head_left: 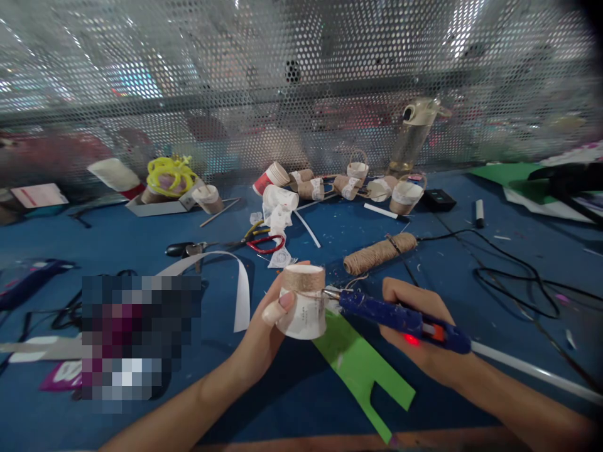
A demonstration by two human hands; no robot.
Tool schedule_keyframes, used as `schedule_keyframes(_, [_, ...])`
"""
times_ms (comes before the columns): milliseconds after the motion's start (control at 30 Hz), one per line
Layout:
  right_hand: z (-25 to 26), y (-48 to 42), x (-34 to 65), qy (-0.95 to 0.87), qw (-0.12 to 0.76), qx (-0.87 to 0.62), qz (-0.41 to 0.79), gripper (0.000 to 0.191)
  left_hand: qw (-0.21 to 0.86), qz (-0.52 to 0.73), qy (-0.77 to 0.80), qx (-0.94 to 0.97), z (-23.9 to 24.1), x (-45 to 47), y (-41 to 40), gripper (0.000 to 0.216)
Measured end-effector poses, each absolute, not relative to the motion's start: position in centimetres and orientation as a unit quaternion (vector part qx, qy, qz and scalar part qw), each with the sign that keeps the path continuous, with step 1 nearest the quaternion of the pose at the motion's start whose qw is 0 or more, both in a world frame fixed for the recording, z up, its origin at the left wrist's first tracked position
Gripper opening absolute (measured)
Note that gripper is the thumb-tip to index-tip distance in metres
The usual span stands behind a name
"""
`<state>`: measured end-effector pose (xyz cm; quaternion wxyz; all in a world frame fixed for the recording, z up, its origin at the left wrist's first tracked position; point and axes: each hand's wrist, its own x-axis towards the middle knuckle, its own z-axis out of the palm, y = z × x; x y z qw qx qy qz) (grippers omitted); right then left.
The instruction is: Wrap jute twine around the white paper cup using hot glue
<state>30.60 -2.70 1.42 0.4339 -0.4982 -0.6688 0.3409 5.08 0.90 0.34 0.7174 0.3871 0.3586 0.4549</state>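
My left hand (268,320) is closed around a white paper cup (304,314), its thumb on the near side. Brown twine (305,279) is wound in a band around the upper part of the cup. In my right hand (414,307) is a blue hot glue gun (391,314), with a red light glowing and a white glue stick (532,370) sticking out of its back. The gun's nozzle meets the cup's right side at the twine's lower edge. Under the cup lies a green cut sheet (362,364). Beyond the gun lies a roll of twine (380,253).
Red-handled scissors (266,243), white lace (281,235) and a white strip (242,295) lie on the blue table (301,402). Several twine-wrapped cups (406,196) and a water bottle (412,138) stand along the perforated metal screen (301,81). A black cable (499,276) loops at right.
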Motion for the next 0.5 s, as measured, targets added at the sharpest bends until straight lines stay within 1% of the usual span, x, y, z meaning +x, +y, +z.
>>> schedule_keyframes(167, [1.9,-2.4,30.7,-0.649,0.439,-0.519,0.342,0.031,0.72,0.443,0.36,0.394,0.6,5.1,1.0,0.077])
schedule_keyframes(300, [2.0,-2.2,31.2,-0.578,0.498,-0.541,0.354,0.022,0.717,0.439,0.365,0.401,0.3,5.0,1.0,0.076])
schedule_keyframes(433, [1.3,-2.0,31.5,-0.515,0.538,-0.55,0.378,0.028,0.708,0.427,0.382,0.413,0.3,4.9,0.8,0.068])
schedule_keyframes(500, [1.0,-2.0,31.3,-0.52,0.548,-0.541,0.369,0.024,0.703,0.426,0.388,0.417,0.5,5.1,0.7,0.067])
